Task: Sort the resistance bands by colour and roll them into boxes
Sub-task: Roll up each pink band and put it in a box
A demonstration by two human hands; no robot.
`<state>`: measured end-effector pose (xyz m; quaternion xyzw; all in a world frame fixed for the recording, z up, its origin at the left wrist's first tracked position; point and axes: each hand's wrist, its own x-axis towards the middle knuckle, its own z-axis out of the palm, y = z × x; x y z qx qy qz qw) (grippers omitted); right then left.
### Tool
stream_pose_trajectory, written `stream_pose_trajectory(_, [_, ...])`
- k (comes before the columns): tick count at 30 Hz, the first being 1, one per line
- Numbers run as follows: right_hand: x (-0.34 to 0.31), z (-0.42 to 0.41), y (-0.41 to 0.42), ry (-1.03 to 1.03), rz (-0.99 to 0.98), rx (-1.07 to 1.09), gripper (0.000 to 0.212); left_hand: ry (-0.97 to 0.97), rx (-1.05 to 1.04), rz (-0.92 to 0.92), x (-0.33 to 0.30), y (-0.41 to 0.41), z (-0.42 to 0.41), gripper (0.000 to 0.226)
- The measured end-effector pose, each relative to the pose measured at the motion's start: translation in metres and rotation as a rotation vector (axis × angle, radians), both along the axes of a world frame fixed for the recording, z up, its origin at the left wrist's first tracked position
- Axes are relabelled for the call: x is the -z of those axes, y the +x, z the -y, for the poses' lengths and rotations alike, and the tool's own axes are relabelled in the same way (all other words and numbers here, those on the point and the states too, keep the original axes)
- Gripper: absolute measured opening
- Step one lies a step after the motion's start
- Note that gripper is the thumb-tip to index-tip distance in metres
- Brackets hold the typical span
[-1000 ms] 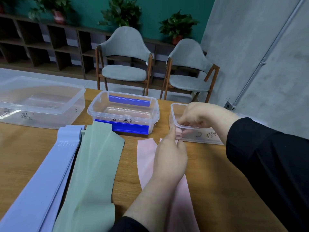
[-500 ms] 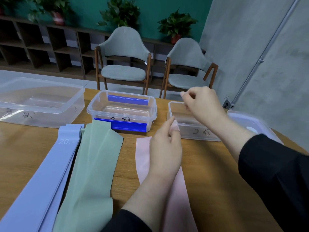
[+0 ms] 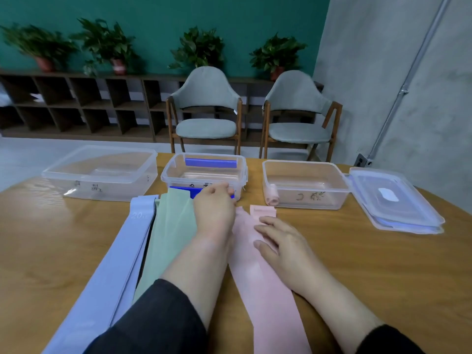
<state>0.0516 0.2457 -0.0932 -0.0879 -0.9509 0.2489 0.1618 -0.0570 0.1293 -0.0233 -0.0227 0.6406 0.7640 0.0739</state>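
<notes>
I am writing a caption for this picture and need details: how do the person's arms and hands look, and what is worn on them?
Both hands, the left hand and the right hand, are bare, with no gloves, and no rings or watch show. Dark long sleeves are pushed up, leaving the forearms uncovered.

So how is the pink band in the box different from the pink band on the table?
The pink band in the box is rolled into a small bundle; the pink band on the table lies long and flat. The rolled one sits untouched in the right box; the flat one has the right hand resting on it. Both are pale pink.
</notes>
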Motion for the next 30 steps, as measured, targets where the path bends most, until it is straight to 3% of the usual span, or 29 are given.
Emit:
stream_pose_trajectory(2, [0.002, 0.000, -0.001, 0.029, 0.007, 0.005, 0.041, -0.317, 0.105, -0.153, 0.004, -0.007, 0.004, 0.029])
stream_pose_trajectory(6, [0.005, -0.001, -0.001, 0.092, 0.005, 0.007, 0.041, -1.201, 0.386, -0.425, 0.017, -0.025, 0.010, 0.029])
stream_pose_trajectory(8, [0.006, -0.001, 0.000, 0.105, -0.004, 0.013, 0.040, -1.391, 0.452, -0.484, 0.024, -0.024, 0.013, 0.024])
stream_pose_trajectory(12, [0.007, -0.001, -0.001, 0.112, -0.001, 0.014, 0.040, -1.353, 0.449, -0.536, 0.027, -0.017, 0.012, 0.017])
stream_pose_trajectory(14, [0.008, -0.002, -0.001, 0.118, -0.002, 0.012, 0.040, -1.293, 0.428, -0.527, 0.025, -0.016, 0.009, 0.025])
stream_pose_trajectory(17, [0.010, -0.003, -0.002, 0.105, -0.015, 0.010, 0.039, -1.167, 0.416, -0.493, 0.022, -0.013, 0.008, 0.033])
stream_pose_trajectory(21, [0.006, -0.002, 0.000, 0.004, -0.064, 0.008, 0.048, -0.905, 0.408, -0.419, 0.012, -0.006, 0.016, 0.018])
stream_pose_trajectory(24, [-0.002, -0.002, 0.003, -0.169, -0.134, 0.056, 0.048, -0.677, 0.414, -0.439, -0.004, 0.006, 0.023, 0.012])
stream_pose_trajectory(26, [-0.009, -0.001, 0.007, -0.316, -0.170, 0.085, 0.059, -0.546, 0.417, -0.497, -0.017, 0.018, 0.028, 0.011])
stream_pose_trajectory(28, [-0.017, 0.003, 0.014, -0.470, -0.207, 0.057, 0.067, -0.464, 0.437, -0.537, -0.030, 0.032, 0.031, 0.018])
stream_pose_trajectory(30, [-0.025, 0.007, 0.021, -0.610, -0.268, -0.006, 0.056, -0.384, 0.469, -0.542, -0.042, 0.046, 0.033, 0.030])
